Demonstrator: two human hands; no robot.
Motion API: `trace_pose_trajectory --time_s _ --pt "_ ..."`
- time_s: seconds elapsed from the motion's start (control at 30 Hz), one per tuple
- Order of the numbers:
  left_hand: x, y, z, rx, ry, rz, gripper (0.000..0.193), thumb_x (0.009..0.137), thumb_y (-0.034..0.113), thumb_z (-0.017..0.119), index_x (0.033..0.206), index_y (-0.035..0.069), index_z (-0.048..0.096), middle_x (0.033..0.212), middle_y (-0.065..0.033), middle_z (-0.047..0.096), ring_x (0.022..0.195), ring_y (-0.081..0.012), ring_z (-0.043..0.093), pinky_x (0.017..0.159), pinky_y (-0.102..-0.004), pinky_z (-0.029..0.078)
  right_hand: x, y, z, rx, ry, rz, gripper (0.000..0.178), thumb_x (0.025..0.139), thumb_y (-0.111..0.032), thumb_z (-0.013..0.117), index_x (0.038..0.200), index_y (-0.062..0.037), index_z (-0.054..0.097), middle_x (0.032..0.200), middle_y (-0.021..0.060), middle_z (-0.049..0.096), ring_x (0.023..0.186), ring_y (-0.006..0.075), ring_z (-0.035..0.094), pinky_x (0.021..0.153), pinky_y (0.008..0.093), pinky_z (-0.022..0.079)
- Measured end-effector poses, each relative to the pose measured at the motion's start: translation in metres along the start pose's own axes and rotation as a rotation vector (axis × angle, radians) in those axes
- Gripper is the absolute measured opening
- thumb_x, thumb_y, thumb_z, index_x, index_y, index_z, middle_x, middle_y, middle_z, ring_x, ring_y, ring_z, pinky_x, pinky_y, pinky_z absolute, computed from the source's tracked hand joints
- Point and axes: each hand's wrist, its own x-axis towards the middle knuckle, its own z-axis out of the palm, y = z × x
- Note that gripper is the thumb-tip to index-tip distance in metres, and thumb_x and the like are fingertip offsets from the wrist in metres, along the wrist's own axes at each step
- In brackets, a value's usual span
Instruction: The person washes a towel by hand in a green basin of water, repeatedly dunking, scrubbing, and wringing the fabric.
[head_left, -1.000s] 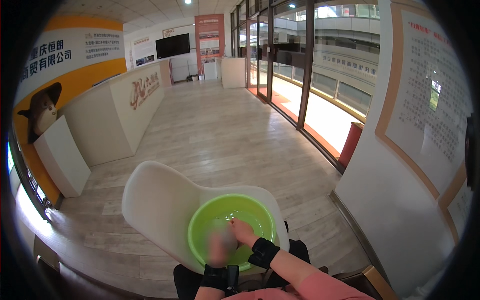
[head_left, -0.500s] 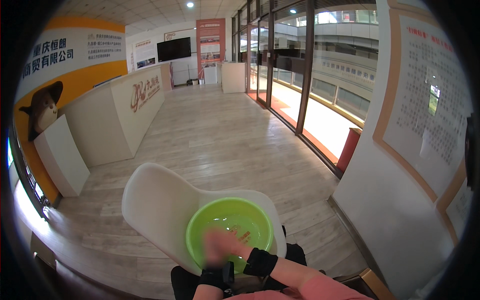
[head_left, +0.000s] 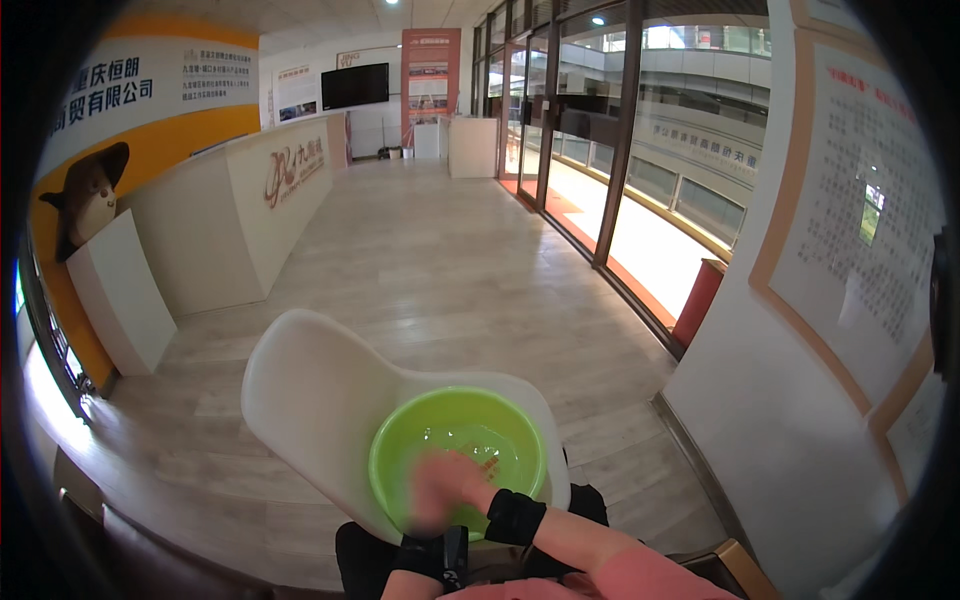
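A bright green plastic basin [head_left: 525, 430] sits on the seat of a white chair [head_left: 310, 375] in front of my knees. Shallow water [head_left: 465, 438] glints inside it, and reddish printing shows on its bottom. Both hands are together over the near left part of the basin. My right hand [head_left: 462, 478] reaches across from the right and lies over or against my left hand [head_left: 428, 508]. Motion blur smears the fingers of both, so whether anything is between them cannot be made out. Each wrist wears a black band.
The chair's backrest rises at the left of the basin. A pale reception counter [head_left: 225, 215] and a white plinth [head_left: 122, 295] with a mascot figure [head_left: 92, 205] stand farther left. Glass doors [head_left: 570, 160] and a framed wall board [head_left: 850, 220] line the right, beside a wood-look floor [head_left: 400, 270].
My hands stay together over the basin, still blurred, with a slight shift of the right hand. The whole view has tilted a little.
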Motion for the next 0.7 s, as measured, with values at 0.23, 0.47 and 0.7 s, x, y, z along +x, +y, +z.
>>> trace_pose_trajectory --time_s 0.23,0.47,0.7 --pt "0.005 0.009 0.032 -0.298 0.024 -0.173 0.039 0.096 0.029 0.025 0.116 0.001 0.044 0.115 -0.0122 0.052 0.103 -0.0239 0.053 0.089 -0.038 0.044 0.007 0.016 -0.029 -0.361 0.01 0.0 0.024 0.083 -0.025 0.05 0.095 -0.0051 0.056 0.087 0.0118 0.054 0.076 0.0308 0.06 0.06 0.0418 0.048" --pt "0.005 0.009 0.03 -0.345 0.015 -0.244 0.04 0.097 0.03 0.024 0.116 0.001 0.044 0.114 -0.0127 0.052 0.103 -0.0245 0.053 0.089 -0.0386 0.044 -0.002 0.027 -0.035 0.019 0.194 0.298 0.044 0.083 -0.042 0.052 0.094 -0.0008 0.059 0.095 0.0188 0.06 0.082 0.0352 0.059 0.075 0.0424 0.046" --pt "0.015 -0.011 0.003 -0.264 0.183 -0.206 0.04 0.095 0.036 0.031 0.112 0.003 0.045 0.11 -0.0117 0.053 0.099 -0.0215 0.055 0.083 -0.0364 0.048 -0.002 0.006 -0.042 0.281 -0.02 0.285 0.048 0.078 -0.048 0.055 0.09 -0.0018 0.064 0.087 0.0194 0.063 0.084 0.0327 0.06 0.077 0.0389 0.046"
